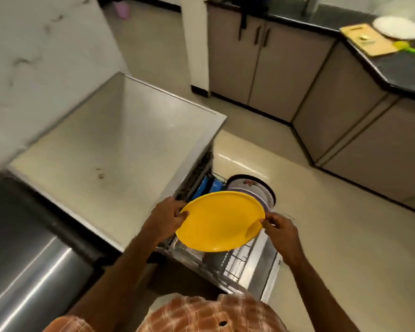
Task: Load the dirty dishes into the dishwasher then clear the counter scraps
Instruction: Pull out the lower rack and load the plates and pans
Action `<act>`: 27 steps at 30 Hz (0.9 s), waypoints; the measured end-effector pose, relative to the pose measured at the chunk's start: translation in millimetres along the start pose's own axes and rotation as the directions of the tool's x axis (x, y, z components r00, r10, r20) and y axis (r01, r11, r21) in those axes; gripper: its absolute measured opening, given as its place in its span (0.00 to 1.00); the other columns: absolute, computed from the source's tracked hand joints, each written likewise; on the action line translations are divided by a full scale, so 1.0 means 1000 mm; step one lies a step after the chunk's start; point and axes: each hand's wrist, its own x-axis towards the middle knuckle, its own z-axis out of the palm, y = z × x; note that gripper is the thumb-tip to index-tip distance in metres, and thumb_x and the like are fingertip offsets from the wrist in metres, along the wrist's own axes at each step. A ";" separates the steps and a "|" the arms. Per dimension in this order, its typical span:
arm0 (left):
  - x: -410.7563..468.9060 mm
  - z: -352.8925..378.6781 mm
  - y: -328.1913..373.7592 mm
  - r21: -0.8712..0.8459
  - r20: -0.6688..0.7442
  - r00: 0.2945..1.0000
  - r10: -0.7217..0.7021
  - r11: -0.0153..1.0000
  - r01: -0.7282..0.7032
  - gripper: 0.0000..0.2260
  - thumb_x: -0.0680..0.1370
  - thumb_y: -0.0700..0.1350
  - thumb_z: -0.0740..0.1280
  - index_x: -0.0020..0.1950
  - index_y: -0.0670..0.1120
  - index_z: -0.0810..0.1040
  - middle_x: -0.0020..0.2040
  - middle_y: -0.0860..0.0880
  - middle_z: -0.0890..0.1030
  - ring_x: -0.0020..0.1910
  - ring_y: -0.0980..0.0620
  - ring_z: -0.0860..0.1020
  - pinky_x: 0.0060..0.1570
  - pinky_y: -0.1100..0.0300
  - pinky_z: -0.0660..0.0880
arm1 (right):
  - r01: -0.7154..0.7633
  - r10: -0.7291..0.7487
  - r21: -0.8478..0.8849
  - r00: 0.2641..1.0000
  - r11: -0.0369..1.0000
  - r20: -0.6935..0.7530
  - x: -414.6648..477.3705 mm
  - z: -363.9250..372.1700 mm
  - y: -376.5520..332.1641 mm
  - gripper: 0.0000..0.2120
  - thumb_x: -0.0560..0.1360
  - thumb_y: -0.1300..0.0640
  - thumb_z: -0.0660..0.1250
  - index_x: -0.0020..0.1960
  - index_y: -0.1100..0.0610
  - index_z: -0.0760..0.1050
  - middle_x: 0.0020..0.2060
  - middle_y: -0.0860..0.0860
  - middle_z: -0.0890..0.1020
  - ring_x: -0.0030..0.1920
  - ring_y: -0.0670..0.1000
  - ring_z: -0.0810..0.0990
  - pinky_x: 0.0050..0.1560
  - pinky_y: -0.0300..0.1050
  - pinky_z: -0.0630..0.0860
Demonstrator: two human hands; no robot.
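The left hand (170, 214) pinches the yellow plate (221, 221) at its nine o'clock edge, thumb on top. The right hand (280, 233) grips the three o'clock edge with curled fingers. The plate hangs tilted above the pulled-out dishwasher rack (233, 262). At the plate's twelve o'clock a patterned dish (249, 190) stands in the rack, with blue dishes (209, 188) at eleven. Far off at two o'clock, the bench (398, 68) carries a cutting board (369, 39) and a white plate (397, 27).
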 end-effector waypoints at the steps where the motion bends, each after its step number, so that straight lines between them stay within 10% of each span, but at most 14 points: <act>1: 0.012 0.008 0.011 0.014 0.027 0.999 0.030 0.999 -0.031 0.13 0.79 0.54 0.66 0.59 0.51 0.83 0.45 0.48 0.74 0.49 0.45 0.79 0.43 0.59 0.64 | -0.012 0.012 -0.056 1.000 0.998 -0.009 0.002 -0.009 0.008 0.07 0.80 0.55 0.71 0.55 0.48 0.86 0.49 0.45 0.88 0.49 0.47 0.85 0.51 0.40 0.79; 4: 0.039 0.031 0.034 0.018 0.093 0.990 0.105 0.994 -0.107 0.13 0.80 0.47 0.67 0.64 0.54 0.82 0.45 0.50 0.73 0.48 0.48 0.78 0.43 0.59 0.66 | -0.042 0.039 -0.192 0.999 0.981 -0.020 0.008 -0.024 0.034 0.09 0.81 0.57 0.70 0.60 0.52 0.85 0.53 0.48 0.87 0.50 0.44 0.82 0.46 0.25 0.69; 10: 0.092 0.090 0.035 0.042 0.221 0.970 0.105 0.992 -0.117 0.14 0.78 0.42 0.68 0.62 0.54 0.81 0.50 0.56 0.71 0.49 0.56 0.74 0.51 0.60 0.74 | -0.100 0.121 -0.359 0.992 0.928 0.037 0.025 -0.012 0.090 0.13 0.81 0.58 0.69 0.63 0.49 0.84 0.50 0.53 0.88 0.50 0.56 0.86 0.44 0.40 0.68; 23: 0.240 0.208 -0.024 -0.005 0.223 0.965 0.138 0.990 -0.140 0.08 0.75 0.37 0.73 0.50 0.48 0.82 0.46 0.55 0.75 0.43 0.60 0.74 0.41 0.75 0.66 | -0.303 0.286 -0.229 0.952 0.925 -0.107 0.091 0.090 0.205 0.15 0.84 0.59 0.64 0.69 0.52 0.80 0.53 0.55 0.87 0.45 0.51 0.82 0.43 0.37 0.70; 27: 0.276 0.231 -0.031 -0.066 0.163 0.969 0.184 0.982 -0.175 0.08 0.74 0.37 0.73 0.45 0.49 0.79 0.43 0.54 0.78 0.43 0.56 0.78 0.42 0.62 0.76 | -0.269 0.227 -0.185 0.949 0.945 -0.218 0.126 0.096 0.224 0.20 0.81 0.68 0.64 0.68 0.53 0.81 0.41 0.50 0.84 0.37 0.48 0.79 0.40 0.34 0.69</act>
